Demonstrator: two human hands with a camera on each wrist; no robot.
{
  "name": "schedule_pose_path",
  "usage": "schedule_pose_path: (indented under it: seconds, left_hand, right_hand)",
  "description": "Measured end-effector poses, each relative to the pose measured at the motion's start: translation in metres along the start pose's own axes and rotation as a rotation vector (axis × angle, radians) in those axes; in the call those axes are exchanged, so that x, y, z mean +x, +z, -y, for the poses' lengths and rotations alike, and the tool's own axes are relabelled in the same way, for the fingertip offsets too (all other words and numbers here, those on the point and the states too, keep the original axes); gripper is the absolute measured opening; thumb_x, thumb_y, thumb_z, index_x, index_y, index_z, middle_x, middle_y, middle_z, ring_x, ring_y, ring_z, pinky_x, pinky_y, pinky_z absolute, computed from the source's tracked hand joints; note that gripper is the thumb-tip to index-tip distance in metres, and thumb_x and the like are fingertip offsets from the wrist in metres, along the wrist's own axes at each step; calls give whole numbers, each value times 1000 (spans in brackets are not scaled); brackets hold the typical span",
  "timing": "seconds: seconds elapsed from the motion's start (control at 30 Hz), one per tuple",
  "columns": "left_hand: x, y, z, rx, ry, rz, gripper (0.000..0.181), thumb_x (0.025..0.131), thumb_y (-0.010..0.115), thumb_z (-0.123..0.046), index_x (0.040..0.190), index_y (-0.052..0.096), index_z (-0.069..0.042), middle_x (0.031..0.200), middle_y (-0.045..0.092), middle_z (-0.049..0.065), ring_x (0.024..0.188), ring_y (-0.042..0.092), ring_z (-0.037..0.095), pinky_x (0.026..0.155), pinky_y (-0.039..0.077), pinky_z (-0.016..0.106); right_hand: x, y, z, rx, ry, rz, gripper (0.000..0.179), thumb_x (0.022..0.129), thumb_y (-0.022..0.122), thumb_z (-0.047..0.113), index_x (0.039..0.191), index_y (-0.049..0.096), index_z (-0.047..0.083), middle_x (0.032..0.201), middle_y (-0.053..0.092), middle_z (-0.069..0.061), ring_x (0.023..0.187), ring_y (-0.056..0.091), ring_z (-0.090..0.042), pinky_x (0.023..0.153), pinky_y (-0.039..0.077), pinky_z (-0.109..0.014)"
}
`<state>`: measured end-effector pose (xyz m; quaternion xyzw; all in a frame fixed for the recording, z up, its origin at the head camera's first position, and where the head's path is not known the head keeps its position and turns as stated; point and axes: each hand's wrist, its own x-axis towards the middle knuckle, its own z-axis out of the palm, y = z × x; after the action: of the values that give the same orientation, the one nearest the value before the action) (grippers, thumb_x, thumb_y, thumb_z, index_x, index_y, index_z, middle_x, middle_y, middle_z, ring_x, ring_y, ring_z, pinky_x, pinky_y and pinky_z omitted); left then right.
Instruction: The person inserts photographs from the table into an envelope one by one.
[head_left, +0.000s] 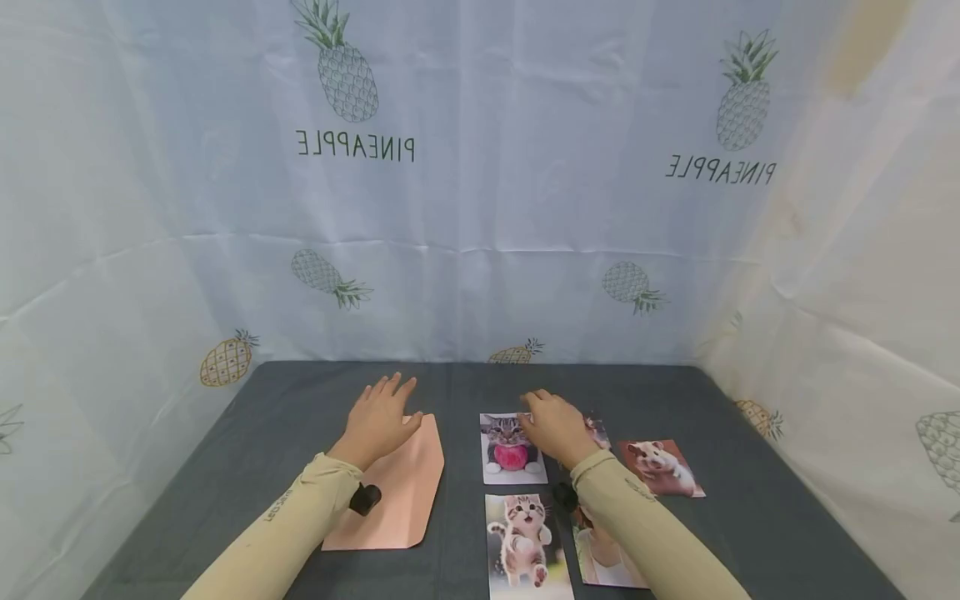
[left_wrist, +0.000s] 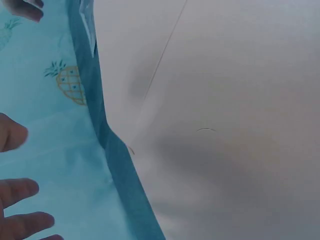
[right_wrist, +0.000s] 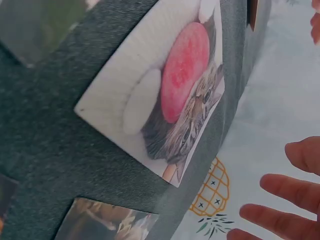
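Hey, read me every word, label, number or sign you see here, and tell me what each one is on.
"PINEAPPLE", mirror-reversed, on the back curtain, upper left.
"PINEAPPLE", mirror-reversed, on the back curtain, upper right.
Lettering on the left sleeve: too small to read.
Lettering on the right sleeve: too small to read.
No legible text on the envelope or photo cards.

Soft, diffuse light of moderate brightness falls on the left hand (head_left: 377, 425) and right hand (head_left: 557, 427) in the head view, with the curtain (head_left: 465, 200) beyond them tinted cool blue and turning a warmer cream out past the right hand. The left wrist view is duller and teal-tinted, blurry grey shadows smudging the envelope (left_wrist: 240, 90) beside that hand; the right wrist view looks more neutral, the cat photo (right_wrist: 185, 70) near that hand slightly soft in detail.
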<state>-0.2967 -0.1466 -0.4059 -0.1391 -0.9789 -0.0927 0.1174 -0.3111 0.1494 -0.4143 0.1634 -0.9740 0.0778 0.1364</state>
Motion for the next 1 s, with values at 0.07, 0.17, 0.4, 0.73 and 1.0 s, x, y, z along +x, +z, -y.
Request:
schedule_pose_path:
  seconds: [0.07, 0.17, 0.4, 0.73, 1.0]
  left_hand:
    - [-2, 1, 0, 7, 2, 10, 58, 94, 59, -36, 143, 47, -8, 146, 43, 24, 134, 42, 42, 109, 32, 58]
    - [-4, 1, -1, 2, -8, 46, 50, 94, 59, -32, 138, 53, -8, 139, 52, 22, 125, 51, 40, 101, 42, 54]
    - [-4, 1, -2, -84, -68, 146, 33, 96, 57, -27, 121, 65, -8, 113, 69, 13, 84, 68, 25, 62, 54, 39]
    - [-4, 3, -1, -128, -100, 172, 32, 96, 56, -28, 119, 67, -10, 105, 72, 10, 56, 54, 10, 48, 39, 29]
    - [-6, 0, 0, -127, -101, 187, 31, 96, 56, -28, 119, 67, -10, 104, 72, 9, 64, 59, 12, 50, 42, 30]
  right_hand:
    - [-1, 1, -2, 11, 11, 15, 33, 93, 62, 30, 118, 67, 9, 117, 66, -12, 101, 66, -30, 81, 55, -47]
    - [-1, 1, -4, 21, 32, 42, 29, 93, 61, 29, 115, 68, 11, 113, 67, -11, 95, 68, -27, 73, 56, -45]
    - [-2, -2, -6, 55, 51, 72, 20, 93, 62, 27, 104, 70, 12, 94, 71, -5, 69, 63, -16, 58, 51, -37]
    - [-3, -5, -5, 79, 51, 93, 16, 93, 62, 24, 100, 70, 13, 80, 68, -1, 57, 52, -10, 49, 42, -30]
    - [-7, -8, -10, 116, 76, 89, 16, 94, 61, 24, 102, 70, 14, 77, 66, 2, 52, 50, -10, 45, 39, -28]
